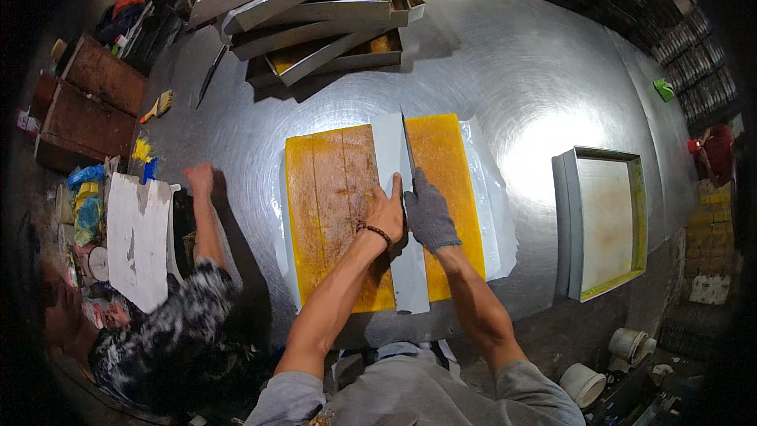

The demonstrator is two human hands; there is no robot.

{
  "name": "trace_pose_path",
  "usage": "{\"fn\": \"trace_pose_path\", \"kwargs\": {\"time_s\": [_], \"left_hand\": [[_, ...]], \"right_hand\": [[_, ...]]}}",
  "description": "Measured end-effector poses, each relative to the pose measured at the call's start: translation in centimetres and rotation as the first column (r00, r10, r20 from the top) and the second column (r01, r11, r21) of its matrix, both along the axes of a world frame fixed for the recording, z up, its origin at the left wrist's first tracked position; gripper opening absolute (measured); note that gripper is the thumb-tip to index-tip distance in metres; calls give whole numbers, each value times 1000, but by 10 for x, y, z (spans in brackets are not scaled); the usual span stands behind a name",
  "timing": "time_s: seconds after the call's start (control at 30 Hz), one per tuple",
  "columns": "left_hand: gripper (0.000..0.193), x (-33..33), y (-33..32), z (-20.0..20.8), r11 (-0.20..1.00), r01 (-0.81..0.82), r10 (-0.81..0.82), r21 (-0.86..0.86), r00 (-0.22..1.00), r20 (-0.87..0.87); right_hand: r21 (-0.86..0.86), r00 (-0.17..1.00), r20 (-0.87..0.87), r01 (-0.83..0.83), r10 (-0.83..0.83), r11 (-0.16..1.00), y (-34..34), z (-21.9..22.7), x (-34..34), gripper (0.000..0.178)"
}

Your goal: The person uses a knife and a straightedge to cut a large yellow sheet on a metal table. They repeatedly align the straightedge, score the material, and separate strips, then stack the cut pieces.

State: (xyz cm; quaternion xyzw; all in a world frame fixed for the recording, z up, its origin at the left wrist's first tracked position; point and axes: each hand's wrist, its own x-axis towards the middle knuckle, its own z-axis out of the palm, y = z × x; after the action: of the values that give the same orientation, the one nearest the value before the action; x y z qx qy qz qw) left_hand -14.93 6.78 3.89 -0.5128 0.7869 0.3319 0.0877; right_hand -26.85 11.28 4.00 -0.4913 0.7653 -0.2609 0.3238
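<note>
A yellow-amber slab (331, 205) lies on a plastic sheet (490, 213) on the metal table before me. Its left part is browner and carries long straight lines running away from me. Across it, from near to far, rests a flat grey strip (390, 142). My left hand (385, 209), bare with a beaded bracelet, presses on the strip with its fingers extended. My right hand (431, 211), in a grey glove, is closed round the handle of a knife, mostly hidden by the hand. The knife's narrow blade (408, 142) stands along the strip's right edge.
Several metal trays (331, 31) are stacked at the far side. Another tray (607, 221) stands at right. A knife (210, 75) and a brush (158, 106) lie far left. A co-worker's arm (206, 221) rests on the table's left edge. White buckets (583, 384) stand low right.
</note>
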Motion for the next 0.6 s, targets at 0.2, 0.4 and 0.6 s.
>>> {"fn": "trace_pose_path", "kwargs": {"time_s": [0.2,0.4,0.6], "left_hand": [[97,2,0,-10,1000,16,-16,-6,999,-29],[98,6,1,-7,1000,10,-8,15,997,-79],[100,7,0,-18,999,26,-28,-27,996,-79]], "right_hand": [[-46,999,-38,-21,20,999,2,3,-1,58],[-30,999,-32,-7,6,1000,-8,10,-3,52],[-25,998,-64,-23,21,999,14,9,0,52]]}}
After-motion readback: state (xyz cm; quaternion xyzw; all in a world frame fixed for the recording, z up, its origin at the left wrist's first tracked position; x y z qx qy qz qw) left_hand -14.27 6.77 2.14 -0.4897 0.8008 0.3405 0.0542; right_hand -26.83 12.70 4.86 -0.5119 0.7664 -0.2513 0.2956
